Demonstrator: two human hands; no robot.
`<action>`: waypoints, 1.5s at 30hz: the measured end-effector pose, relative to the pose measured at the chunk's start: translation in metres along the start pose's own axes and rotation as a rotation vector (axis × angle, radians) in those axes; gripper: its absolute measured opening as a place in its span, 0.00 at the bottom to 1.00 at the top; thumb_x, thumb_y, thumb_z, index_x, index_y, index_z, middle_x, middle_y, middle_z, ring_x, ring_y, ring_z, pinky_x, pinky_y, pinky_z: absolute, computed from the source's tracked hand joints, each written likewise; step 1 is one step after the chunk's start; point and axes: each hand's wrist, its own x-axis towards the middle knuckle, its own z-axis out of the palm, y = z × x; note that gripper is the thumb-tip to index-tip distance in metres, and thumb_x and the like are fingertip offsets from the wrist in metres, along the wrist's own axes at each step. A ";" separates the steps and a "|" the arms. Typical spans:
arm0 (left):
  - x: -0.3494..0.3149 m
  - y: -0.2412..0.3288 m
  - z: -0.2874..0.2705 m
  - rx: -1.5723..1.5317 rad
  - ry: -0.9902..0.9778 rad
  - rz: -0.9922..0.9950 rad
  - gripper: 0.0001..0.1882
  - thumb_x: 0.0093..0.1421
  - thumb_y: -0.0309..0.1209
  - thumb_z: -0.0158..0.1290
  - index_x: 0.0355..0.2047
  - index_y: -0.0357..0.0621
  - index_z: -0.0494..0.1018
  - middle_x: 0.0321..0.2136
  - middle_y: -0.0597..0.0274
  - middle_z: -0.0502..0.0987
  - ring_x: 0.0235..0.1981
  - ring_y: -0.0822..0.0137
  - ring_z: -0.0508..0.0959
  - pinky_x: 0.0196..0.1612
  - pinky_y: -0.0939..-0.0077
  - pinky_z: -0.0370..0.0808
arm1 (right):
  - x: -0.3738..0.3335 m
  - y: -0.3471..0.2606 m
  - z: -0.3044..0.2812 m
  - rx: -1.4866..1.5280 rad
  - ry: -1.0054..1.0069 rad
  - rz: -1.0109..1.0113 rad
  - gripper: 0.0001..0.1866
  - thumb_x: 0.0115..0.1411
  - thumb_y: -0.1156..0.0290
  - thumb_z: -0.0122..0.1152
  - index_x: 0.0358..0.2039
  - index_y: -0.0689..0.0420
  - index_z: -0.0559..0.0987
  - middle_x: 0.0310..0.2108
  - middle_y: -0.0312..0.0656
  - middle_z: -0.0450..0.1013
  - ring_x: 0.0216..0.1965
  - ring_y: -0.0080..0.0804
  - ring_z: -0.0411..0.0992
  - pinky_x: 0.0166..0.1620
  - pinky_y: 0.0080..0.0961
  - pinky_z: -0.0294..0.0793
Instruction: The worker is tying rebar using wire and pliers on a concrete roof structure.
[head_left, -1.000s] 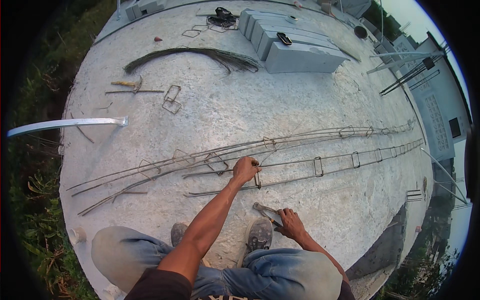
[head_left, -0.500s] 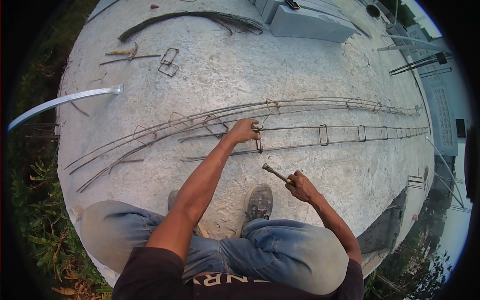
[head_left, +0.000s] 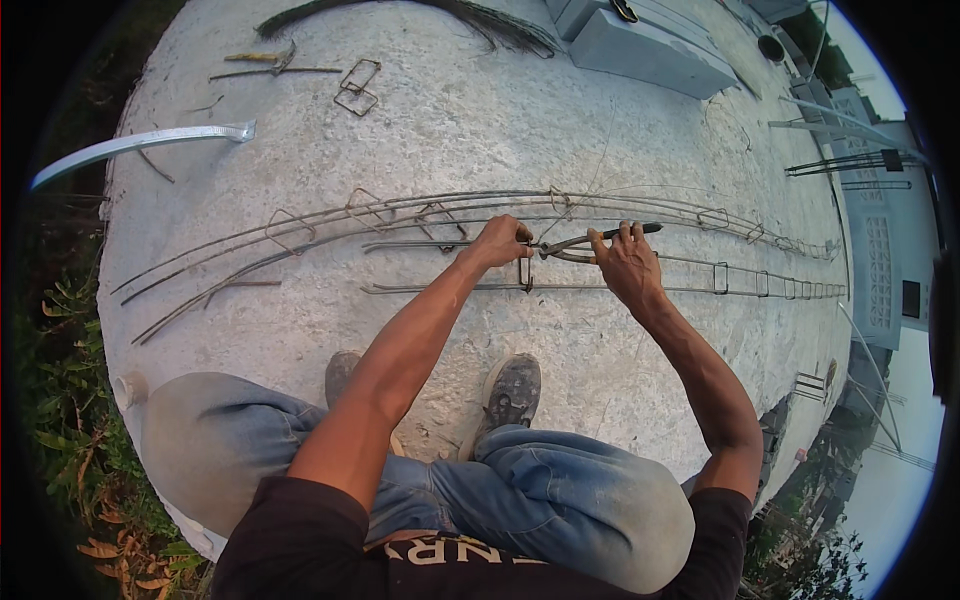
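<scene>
My left hand [head_left: 500,243] is closed at the upper corner of a rectangular steel stirrup [head_left: 526,274], where it meets the upper of two long rebars [head_left: 450,289]. Its fingertips partly hide that joint. In my right hand [head_left: 628,264] is a pair of tying pincers [head_left: 572,243], handles spread, one dark-gripped handle pointing right. The pincers' jaws reach the joint beside my left fingertips. From there a thin tie wire [head_left: 603,150] rises away over the concrete. More stirrups [head_left: 721,278] sit along the same bars to the right.
Just beyond lies another bundle of long rebars [head_left: 330,221] with stirrups on it. Farther off are a hammer [head_left: 265,60], loose stirrups [head_left: 357,88], a bunch of wire [head_left: 400,8] and grey blocks [head_left: 650,52]. A metal tube [head_left: 150,143] juts in at left. The slab edge drops toward plants [head_left: 70,400].
My right hand has moved up and forward, bringing the pincers to the joint, their handles now spread. My left hand stays at the stirrup. The whole view has shifted slightly.
</scene>
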 end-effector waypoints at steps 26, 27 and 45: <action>-0.001 -0.004 0.003 0.057 0.046 -0.002 0.23 0.38 0.28 0.63 0.39 0.39 0.80 0.31 0.46 0.81 0.35 0.51 0.81 0.41 0.65 0.76 | 0.056 0.018 -0.054 0.293 -0.224 0.013 0.08 0.56 0.68 0.61 0.30 0.58 0.83 0.25 0.44 0.79 0.30 0.35 0.79 0.31 0.31 0.78; -0.003 -0.004 0.004 0.104 0.086 0.050 0.23 0.38 0.29 0.63 0.39 0.40 0.80 0.30 0.48 0.81 0.33 0.52 0.81 0.38 0.65 0.76 | 0.064 0.023 -0.059 0.293 -0.225 0.019 0.08 0.56 0.68 0.61 0.30 0.58 0.83 0.25 0.44 0.79 0.30 0.35 0.79 0.31 0.31 0.78; -0.005 0.029 0.053 0.521 0.050 0.531 0.18 0.43 0.20 0.55 0.36 0.39 0.64 0.31 0.48 0.75 0.42 0.49 0.73 0.52 0.55 0.65 | 0.012 -0.023 -0.029 1.164 -0.566 0.301 0.13 0.44 0.72 0.68 0.21 0.72 0.79 0.18 0.48 0.76 0.18 0.34 0.77 0.20 0.29 0.75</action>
